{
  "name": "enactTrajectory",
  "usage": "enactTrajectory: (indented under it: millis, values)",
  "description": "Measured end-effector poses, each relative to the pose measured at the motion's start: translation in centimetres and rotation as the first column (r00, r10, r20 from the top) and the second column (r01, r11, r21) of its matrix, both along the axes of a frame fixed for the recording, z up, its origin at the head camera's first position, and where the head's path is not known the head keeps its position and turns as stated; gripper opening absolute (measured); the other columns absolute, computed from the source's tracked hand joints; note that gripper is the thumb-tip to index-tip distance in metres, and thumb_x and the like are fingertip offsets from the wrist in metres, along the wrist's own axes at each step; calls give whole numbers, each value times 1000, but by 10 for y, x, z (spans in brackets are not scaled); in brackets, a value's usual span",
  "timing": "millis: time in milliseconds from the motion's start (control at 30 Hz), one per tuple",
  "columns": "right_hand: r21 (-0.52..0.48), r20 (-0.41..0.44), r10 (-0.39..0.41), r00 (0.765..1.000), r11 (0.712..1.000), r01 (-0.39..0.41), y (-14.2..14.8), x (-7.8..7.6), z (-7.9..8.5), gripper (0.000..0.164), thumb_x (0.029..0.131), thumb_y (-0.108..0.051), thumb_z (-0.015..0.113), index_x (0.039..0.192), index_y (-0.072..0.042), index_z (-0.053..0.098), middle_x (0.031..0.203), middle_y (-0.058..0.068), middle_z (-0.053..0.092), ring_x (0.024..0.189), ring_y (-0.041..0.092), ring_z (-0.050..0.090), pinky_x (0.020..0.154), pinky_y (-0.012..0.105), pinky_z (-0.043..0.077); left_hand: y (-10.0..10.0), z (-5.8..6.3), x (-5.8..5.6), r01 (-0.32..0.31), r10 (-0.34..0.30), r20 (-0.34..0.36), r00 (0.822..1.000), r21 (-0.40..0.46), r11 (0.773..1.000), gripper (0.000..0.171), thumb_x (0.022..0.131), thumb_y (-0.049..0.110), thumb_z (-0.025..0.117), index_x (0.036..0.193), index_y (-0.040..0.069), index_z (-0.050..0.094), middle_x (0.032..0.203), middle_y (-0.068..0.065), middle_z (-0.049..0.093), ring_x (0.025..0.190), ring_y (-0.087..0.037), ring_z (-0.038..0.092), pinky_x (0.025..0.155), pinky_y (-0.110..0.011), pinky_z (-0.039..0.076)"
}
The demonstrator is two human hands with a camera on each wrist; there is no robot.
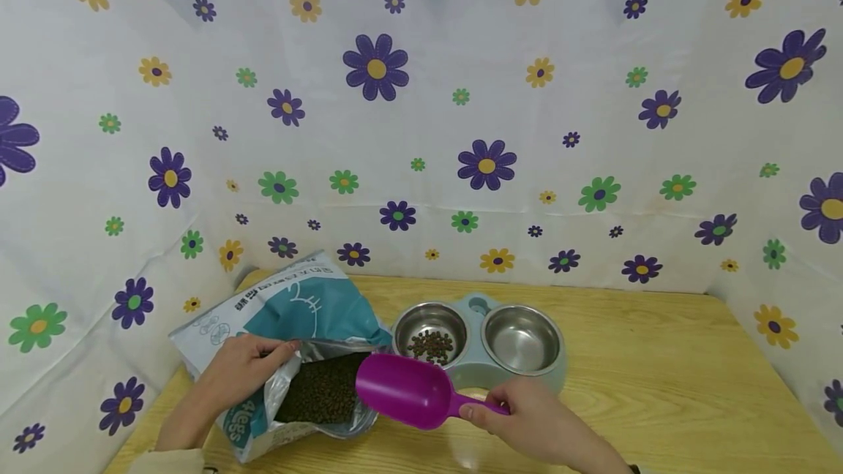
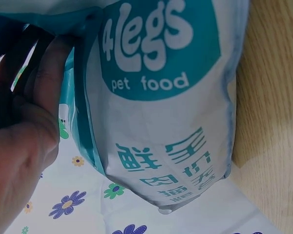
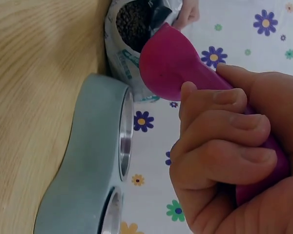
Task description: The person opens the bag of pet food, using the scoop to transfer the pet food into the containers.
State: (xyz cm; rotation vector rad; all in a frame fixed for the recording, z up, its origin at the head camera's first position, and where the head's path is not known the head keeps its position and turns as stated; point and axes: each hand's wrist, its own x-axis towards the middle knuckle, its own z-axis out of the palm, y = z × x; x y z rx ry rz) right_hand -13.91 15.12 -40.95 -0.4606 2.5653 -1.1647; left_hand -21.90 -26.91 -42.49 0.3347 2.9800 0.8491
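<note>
Left fingers [image 1: 271,359] grip the rim of the white-and-teal foil-lined bag [image 1: 329,302] beneath them: probably limp, bottom-heavy; hold there. Rounded magenta plastic scoop [image 1: 408,390], presumably light, stiff, reaches bagward from right fingers [image 3: 222,161], wrapped round its handle, the best hold.

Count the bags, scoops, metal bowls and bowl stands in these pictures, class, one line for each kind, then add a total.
Pet food bag: 1
Scoop: 1
Metal bowls: 2
Bowl stand: 1
Total: 5
</note>
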Motion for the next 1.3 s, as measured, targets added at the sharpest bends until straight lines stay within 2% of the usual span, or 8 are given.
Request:
enactTrajectory:
  millis: [233,300,500,700,833,1000,1167,1300]
  values:
    - [10,211,-44,976,999,43,-17,0,-5,33,94,-47,71,87,-15,75,63,-4,48,64,14,48,58,27,36,0,0,1,8,-8,-2,1000,5,1000,53,103,43,58,59,20,41,58,12,25,53,-2,23,53,-22,25]
    - [3,224,-35,974,999,35,-21,0,-6,32,95,-45,70,89,-14,75,64,-3,47,64,14,47,58,27,35,0,0,1,15,-15,-18,1000,7,1000,53,103,42,59,58,20,40,57,13,25,52,-2,22,53,-21,25]
    - [7,165,2,986,1000,-3,-32,3,-10,31,97,-41,69,85,-12,72,64,-4,50,62,13,47,57,25,36,2,-1,0,22,-23,-44,999,-4,1000,54,103,42,59,58,21,40,56,14,26,51,-1,22,52,-22,25]
    - [86,119,1,993,996,-11,-49,5,-3,32,97,-38,69,78,-12,68,65,-3,51,62,13,47,59,26,37,2,-1,-2,16,-17,-36,999,-25,1000,53,104,43,58,58,21,41,57,13,26,52,-1,24,53,-22,25]
    - [160,67,17,998,987,-28,-64,9,0,37,97,-36,68,69,-13,61,57,-4,44,53,11,42,53,23,34,1,0,-1,8,-9,-18,1000,-30,1000,53,104,44,57,59,21,41,57,13,26,52,-2,24,53,-22,25]
    - [290,-48,85,995,955,-68,-80,10,5,45,99,-34,65,60,-15,51,53,-7,36,47,8,33,48,22,29,1,0,0,3,-4,-8,1000,-33,999,53,104,43,57,59,20,42,57,12,26,52,-2,24,52,-22,25]
    - [332,-165,130,978,941,-69,-90,9,8,49,100,-33,63,57,-18,45,51,-9,33,47,7,33,47,22,29,2,-1,-1,3,-4,-12,1000,-42,999,52,104,43,57,60,20,42,58,12,26,53,-2,25,52,-23,25]
    - [302,-118,108,987,951,-68,-93,5,10,45,100,-35,63,61,-16,51,53,-9,36,48,7,36,47,23,31,2,-1,-1,6,-7,-14,1000,-42,999,53,104,44,57,59,20,41,57,12,26,52,-2,24,52,-22,25]
